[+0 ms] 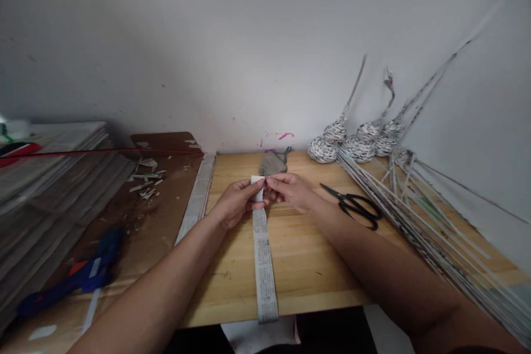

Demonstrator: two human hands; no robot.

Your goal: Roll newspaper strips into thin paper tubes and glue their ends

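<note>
A long strip of printed newspaper [264, 271] runs from my hands down to the front edge of the wooden table. Near its top end, my left hand [240, 199] pinches the strip between thumb and fingers. My right hand [290, 188] is closed at the strip's upper right edge, thumb and forefinger pressed together there. Just beyond both hands lies a grey cloth [274, 162]. Black-handled scissors [357, 204] rest on the table to the right of my right hand.
Woven paper gourd shapes [359, 146] stand at the back right, beside a bundle of thin paper rods [398, 221]. At left are stacked newspapers [62, 193], a blue glue gun [93, 274] and paper scraps [147, 180]. A folded paper stack [199, 193] borders the wood.
</note>
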